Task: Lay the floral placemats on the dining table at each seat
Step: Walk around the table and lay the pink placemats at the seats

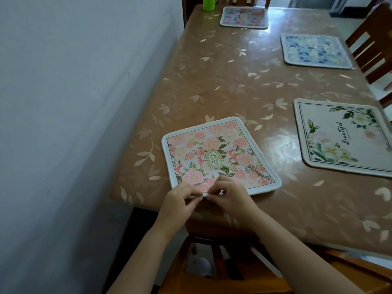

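A pink floral placemat lies flat near the table's front edge, turned slightly askew. My left hand and my right hand meet at its near edge, both pinching the white border there. A white placemat with green leaves lies at the right side. Farther along that side sits a blue floral placemat. A pale pink floral placemat rests at the far end.
The table carries a glossy brown leaf-print cover and stands against a white wall on the left. A green cup stands at the far left corner. Wooden chairs line the right side; another chair is below my arms.
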